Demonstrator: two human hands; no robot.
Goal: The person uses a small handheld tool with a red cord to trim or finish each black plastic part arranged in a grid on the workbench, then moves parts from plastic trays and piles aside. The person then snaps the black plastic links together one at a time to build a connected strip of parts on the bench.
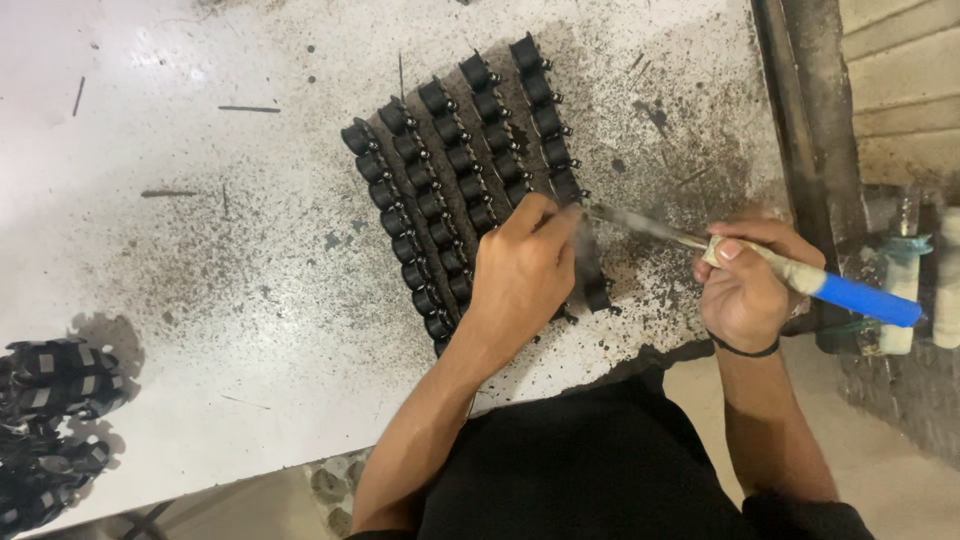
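Several rows of small black cylindrical parts (452, 170) lie side by side on a white, speckled worktable (200, 250). My left hand (520, 275) rests on the near right rows, fingers pinched on one part beside the tool's tip. My right hand (745, 285) grips a slender metal tool (650, 232) with a taped, blue-ended handle (865, 298); its tip points left and meets the parts at my left fingertips.
A pile of black parts with grey bands (50, 400) sits at the table's left front edge. Thin dark slivers (250, 108) lie scattered on the top. A metal frame edge (800, 130) and a block wall (905, 90) border the right.
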